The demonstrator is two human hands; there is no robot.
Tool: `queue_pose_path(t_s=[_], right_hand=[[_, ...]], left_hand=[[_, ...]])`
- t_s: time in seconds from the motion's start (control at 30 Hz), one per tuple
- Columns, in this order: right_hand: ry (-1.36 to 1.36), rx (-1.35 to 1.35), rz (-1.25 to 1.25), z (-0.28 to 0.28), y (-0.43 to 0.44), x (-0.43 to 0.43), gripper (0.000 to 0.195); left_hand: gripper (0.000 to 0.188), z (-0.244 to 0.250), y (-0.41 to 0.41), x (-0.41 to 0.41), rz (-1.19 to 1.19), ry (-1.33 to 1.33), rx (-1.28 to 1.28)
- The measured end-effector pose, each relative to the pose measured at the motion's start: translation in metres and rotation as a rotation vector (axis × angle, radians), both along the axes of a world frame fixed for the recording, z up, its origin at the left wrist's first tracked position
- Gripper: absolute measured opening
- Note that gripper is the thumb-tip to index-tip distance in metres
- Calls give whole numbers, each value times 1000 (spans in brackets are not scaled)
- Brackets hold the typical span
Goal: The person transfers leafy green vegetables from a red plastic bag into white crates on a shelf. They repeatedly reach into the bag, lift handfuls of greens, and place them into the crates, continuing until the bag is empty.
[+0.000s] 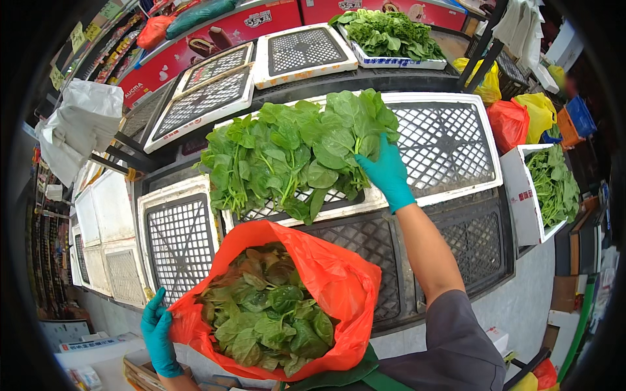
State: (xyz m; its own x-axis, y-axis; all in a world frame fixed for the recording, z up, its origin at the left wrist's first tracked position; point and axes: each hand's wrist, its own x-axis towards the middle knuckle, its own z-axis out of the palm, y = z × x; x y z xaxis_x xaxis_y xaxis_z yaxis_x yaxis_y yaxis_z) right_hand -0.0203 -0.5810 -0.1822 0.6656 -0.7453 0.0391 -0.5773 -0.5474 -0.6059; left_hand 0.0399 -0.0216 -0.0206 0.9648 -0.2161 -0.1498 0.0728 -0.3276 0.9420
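Note:
My right hand point(389, 172), in a teal glove, grips the stems of a bunch of leafy greens point(337, 132) at the right end of a leafy pile. More bunches of the greens point(274, 151) lie to its left, on a white foam tray point(481, 141) with a black plastic grid. At the lower left, my left hand point(159, 332), also gloved in teal, holds the rim of a red plastic bag point(342, 283). The bag is wide open in front of me, with many loose leafy greens point(274, 313) inside; its underside is hidden.
White foam trays with black grids point(181, 244) stand left and behind. A tray of lettuce and other greens point(391, 36) is at the back. On the right are a white box of greens point(550, 188) and red and yellow bags point(508, 124). White plastic bags point(80, 124) hang at left.

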Motion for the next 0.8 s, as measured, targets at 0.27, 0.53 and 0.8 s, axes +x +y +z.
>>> queue_pose_path(t_s=[0.27,0.53,0.8], right_hand=[[67,-117,159,-45,-5,5,83],[-66,-187,258,-67,-56,-12,83],[-484,553,548,156,85,-43,37]], left_hand=[[52,10,-11,-5,-12,30,-14],[53,21,-28,-5,-58,48,134],[48,27,1,2,33,-16,60]])
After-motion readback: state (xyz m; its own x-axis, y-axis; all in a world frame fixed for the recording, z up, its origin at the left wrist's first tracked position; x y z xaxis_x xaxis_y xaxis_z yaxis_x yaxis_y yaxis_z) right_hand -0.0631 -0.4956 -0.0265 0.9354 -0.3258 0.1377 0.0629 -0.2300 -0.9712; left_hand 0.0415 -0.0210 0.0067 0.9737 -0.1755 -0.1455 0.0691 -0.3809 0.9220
